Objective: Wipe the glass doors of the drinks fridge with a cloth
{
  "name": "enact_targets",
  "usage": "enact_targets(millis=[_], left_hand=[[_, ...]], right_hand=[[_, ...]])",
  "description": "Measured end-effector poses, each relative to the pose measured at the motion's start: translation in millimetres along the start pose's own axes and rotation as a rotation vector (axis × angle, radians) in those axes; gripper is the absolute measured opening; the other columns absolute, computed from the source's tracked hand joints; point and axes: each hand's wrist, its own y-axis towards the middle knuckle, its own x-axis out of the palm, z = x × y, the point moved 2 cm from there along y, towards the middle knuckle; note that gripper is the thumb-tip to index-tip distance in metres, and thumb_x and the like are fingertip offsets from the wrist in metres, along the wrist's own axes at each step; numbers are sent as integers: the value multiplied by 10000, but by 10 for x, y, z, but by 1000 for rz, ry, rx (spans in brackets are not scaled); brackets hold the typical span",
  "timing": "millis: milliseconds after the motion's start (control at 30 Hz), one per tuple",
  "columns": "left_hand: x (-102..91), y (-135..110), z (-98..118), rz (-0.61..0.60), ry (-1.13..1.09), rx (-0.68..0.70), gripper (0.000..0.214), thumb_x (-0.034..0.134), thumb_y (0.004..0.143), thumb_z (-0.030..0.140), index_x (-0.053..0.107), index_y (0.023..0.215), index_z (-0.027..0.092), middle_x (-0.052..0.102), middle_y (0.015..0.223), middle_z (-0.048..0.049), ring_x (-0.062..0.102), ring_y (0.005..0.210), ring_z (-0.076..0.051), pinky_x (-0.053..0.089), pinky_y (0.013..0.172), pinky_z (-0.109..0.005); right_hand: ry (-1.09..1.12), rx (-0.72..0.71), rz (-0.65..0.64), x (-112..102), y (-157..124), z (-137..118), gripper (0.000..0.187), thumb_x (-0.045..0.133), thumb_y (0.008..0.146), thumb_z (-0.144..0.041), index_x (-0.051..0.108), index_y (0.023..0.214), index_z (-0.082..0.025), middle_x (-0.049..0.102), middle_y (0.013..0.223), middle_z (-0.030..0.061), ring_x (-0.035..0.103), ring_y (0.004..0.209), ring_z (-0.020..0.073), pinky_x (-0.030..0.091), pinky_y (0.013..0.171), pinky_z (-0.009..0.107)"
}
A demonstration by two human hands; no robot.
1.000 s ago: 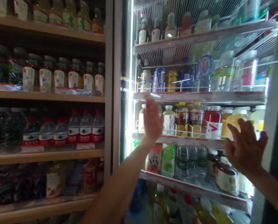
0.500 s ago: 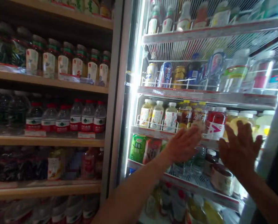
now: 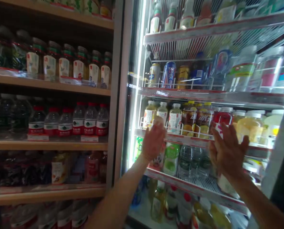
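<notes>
My left hand (image 3: pixel 153 140) is raised in front of the lit drinks fridge, its fingers stretched up, slightly blurred and holding nothing. It partly covers the tea bottles with white caps (image 3: pixel 175 117) and the cartons below them. Farther right, my right hand (image 3: pixel 228 149) is spread with fingers apart and also holds nothing. Behind its fingertips stands a bottle of red drink (image 3: pixel 223 117) with a white label, partly hidden. Between the hands are dark tea bottles with yellow caps (image 3: pixel 189 116). Whether either hand touches anything, I cannot tell.
Wooden shelves (image 3: pixel 48 144) at left carry red-capped water bottles (image 3: pixel 78 119) and jars of drink with green-banded necks (image 3: pixel 64 63). A metal post (image 3: pixel 117 95) separates them from the fridge. Cans (image 3: pixel 168 74) stand on an upper fridge shelf, and several bottles (image 3: pixel 158 203) sit at the bottom.
My left hand has moved left, from in front of the dark tea bottles to the white-capped ones. My right hand has shifted slightly left. Both hold nothing in both frames.
</notes>
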Motion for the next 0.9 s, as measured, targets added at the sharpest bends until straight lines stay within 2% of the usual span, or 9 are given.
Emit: enact_targets(millis=[100,300,467,533,633,700,767,833,900], left_hand=[[-85,-35,-221,82,52,-184,617,352,856,59,156,1439,106,66,1530,-133,28,1417,-186,120,1147,-423],[8,-171,125,-74,-44,106,561,371,883,168,246,1424,249,225,1513,4,221,1382,-126,238,1122,-294],[-50,-314,-157,-19,51,-237,607,367,875,110,176,1445,200,121,1527,-70,102,1411,-177,155,1150,-430],[-42,-363,15,-55,24,-154,605,357,868,102,186,1442,181,118,1524,-83,101,1411,-180,148,1150,-425],[-35,-486,375,-162,-91,180,533,398,862,169,340,1385,250,252,1498,-10,209,1388,-148,179,1148,-347],[-81,-595,374,-222,-158,308,476,430,852,197,436,1323,270,317,1470,14,254,1374,-162,170,1154,-376],[-147,-667,147,-239,-140,218,485,434,850,160,433,1325,257,329,1460,-7,243,1377,-174,158,1155,-417],[-198,-681,-112,-167,-34,-57,553,413,850,101,345,1382,235,294,1469,-55,184,1391,-170,169,1147,-438],[-200,-652,-168,-74,36,-245,607,409,844,72,268,1418,210,239,1483,-101,122,1400,-186,164,1140,-464]], right_hand=[[-20,21,-12,23,-26,-32,501,468,870,-306,418,1363,-232,343,1466,106,265,1370,294,101,1106,555],[-28,6,11,43,-114,-58,488,470,876,-318,420,1358,-260,312,1483,94,277,1364,301,100,1098,572],[-21,13,-22,6,-256,-50,527,486,866,-268,381,1383,-281,321,1479,95,276,1364,305,131,1096,558],[-1,-7,-26,28,-319,-135,563,475,871,-257,320,1410,-300,312,1484,93,268,1367,303,111,1096,567],[48,-82,-72,76,-399,-245,589,455,877,-254,258,1427,-331,335,1474,79,286,1362,287,101,1097,568],[48,-121,-98,75,-436,-221,596,460,870,-247,260,1424,-345,364,1460,67,302,1356,282,100,1098,568],[-10,-153,-69,34,-463,-134,614,496,848,-238,284,1413,-355,359,1463,61,317,1348,289,109,1095,568],[-65,-163,-33,-15,-484,-59,621,513,834,-226,304,1408,-340,324,1480,72,321,1344,301,136,1085,570],[-61,-132,-47,-32,-494,-54,595,506,837,-233,329,1400,-308,313,1484,90,319,1345,303,154,1081,565]])
